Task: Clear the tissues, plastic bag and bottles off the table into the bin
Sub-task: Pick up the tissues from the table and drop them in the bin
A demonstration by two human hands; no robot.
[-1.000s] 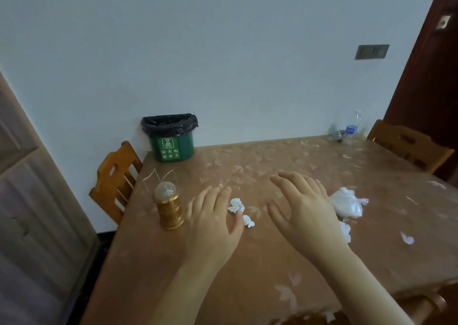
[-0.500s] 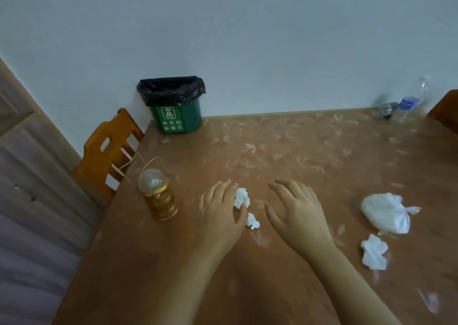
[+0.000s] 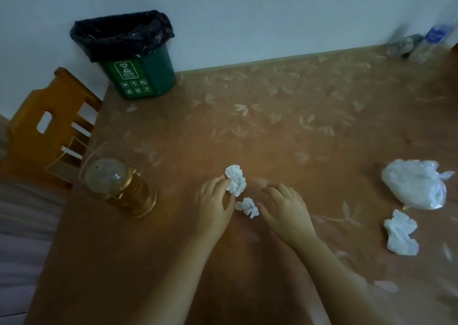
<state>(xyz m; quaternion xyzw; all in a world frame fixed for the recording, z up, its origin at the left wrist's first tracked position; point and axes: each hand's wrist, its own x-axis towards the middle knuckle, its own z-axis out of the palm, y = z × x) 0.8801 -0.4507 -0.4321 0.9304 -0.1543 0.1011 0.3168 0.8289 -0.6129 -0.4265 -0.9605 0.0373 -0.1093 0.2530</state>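
Two crumpled white tissues lie mid-table: the larger tissue [image 3: 236, 180] touches the fingertips of my left hand [image 3: 216, 204], and the smaller tissue [image 3: 248, 207] lies between both hands. My right hand [image 3: 285, 209] rests open just right of it, fingers spread. A third tissue [image 3: 402, 233] and a white plastic bag [image 3: 416, 183] lie at the right. Two blurred bottles [image 3: 421, 40] stand at the far right corner. The green bin [image 3: 138, 59] with a black liner stands at the far left corner of the table.
A gold lantern with a clear dome [image 3: 121, 185] stands near the table's left edge [image 3: 74, 213], close to my left hand. A wooden chair [image 3: 47, 123] is beyond that edge. The wall runs along the far side.
The view has tilted down and closer. My left fingers have curled against the larger tissue; my right hand has moved nearer the smaller one.
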